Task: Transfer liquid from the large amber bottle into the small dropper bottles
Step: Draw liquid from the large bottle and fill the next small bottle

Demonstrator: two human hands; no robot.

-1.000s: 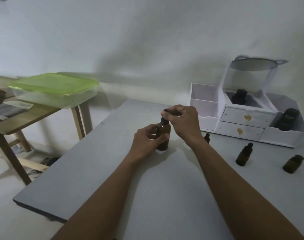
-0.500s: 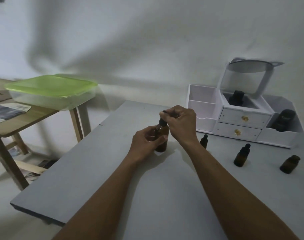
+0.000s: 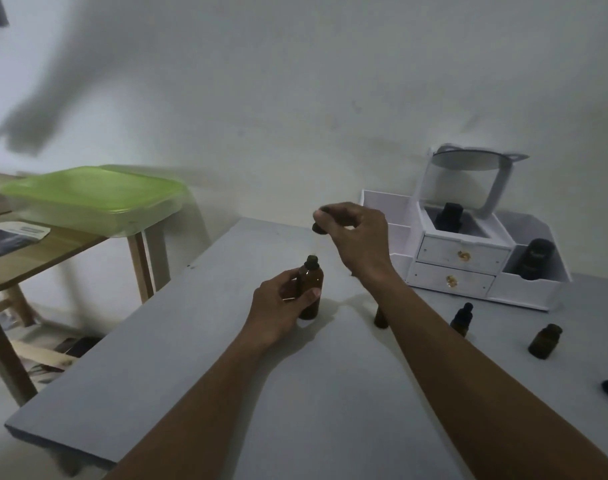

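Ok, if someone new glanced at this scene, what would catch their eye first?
Probably the two hands mid-table: the left hand steadies the large amber bottle, while the right hand holds its dark cap lifted above the open neck. Next, the white drawer organizer against the wall, and the green-lidded container on the wooden side table.
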